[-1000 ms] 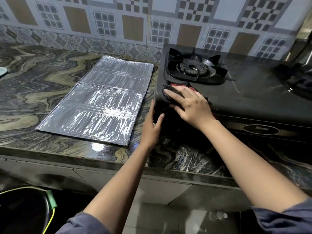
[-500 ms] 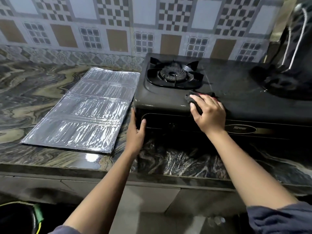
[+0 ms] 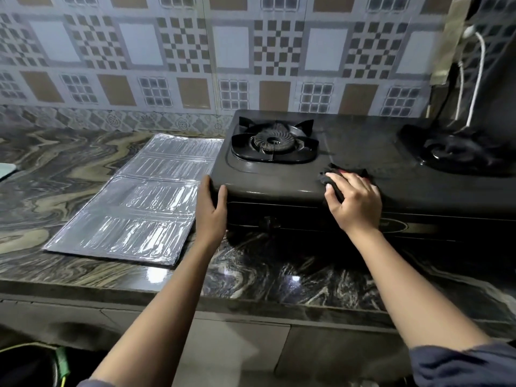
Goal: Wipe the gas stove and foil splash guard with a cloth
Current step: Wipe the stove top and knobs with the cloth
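Observation:
A black two-burner gas stove (image 3: 363,146) stands on the marbled counter at the right. Its left burner (image 3: 273,141) is bare; the right burner (image 3: 455,152) lies in shadow. My right hand (image 3: 354,202) presses a dark cloth (image 3: 332,177) with a bit of red showing onto the stove's front top edge, between the burners. My left hand (image 3: 210,210) grips the stove's front left corner, thumb on the front face. The silver foil splash guard (image 3: 145,202) lies flat on the counter left of the stove, untouched.
A patterned tile wall (image 3: 223,57) runs behind the counter. A dark hanging object with a white cord (image 3: 474,79) hangs over the stove's right end. The counter's front edge (image 3: 195,291) is close to me. A pale object (image 3: 5,170) peeks in at the far left.
My right hand has slid the cloth rightward along the stove's front top edge, away from the left corner. My left hand has stayed holding that corner. The view has shifted right.

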The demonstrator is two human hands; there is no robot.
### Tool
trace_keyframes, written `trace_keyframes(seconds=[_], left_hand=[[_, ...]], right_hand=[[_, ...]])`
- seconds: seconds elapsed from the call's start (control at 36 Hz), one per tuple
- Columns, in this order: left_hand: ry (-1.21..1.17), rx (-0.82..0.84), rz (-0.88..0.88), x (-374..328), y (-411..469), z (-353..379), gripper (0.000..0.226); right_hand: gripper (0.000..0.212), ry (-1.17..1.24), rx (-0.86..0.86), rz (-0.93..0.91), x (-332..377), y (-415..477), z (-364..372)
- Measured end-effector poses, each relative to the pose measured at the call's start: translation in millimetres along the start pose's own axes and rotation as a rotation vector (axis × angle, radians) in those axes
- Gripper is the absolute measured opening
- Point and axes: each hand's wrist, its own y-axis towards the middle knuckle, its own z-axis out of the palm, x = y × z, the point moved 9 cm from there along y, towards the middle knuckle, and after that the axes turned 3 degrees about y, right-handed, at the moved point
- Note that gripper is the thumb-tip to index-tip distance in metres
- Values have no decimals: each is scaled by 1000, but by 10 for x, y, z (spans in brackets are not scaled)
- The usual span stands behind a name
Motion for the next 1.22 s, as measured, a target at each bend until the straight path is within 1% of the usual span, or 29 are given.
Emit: trace_keyframes(seconds=[0.17,0.42,0.56,0.67,0.78,0.89,1.0,1.22], left_hand=[[72,-56,-25,13,32,40,58],[125,-115,-23,-39,23,68,55],[173,-97,-24,-42,39,42,55],[183,-63,-6,-66,57,11,54],[187,-29,25,-77,84,-30,43],[194,13,48,-123,92,-56,36],[239,38,13,-10,197,-186,47],[309,37,26,143,670,-601,48]], right_hand=[[30,-6,-1,77,-293,-25,-151],[33,-41,10,227,-763,-88,-322],[37,-71,3,285,-917,-36,-407],[54,-64,46,398,-1152,24,-466],[53,-64,99,504,-1264,60,-453],[47,-47,43,566,-1177,60,-465],[45,47,-16,585,-905,116,-379],[36,278,-41,474,29,555,62]])
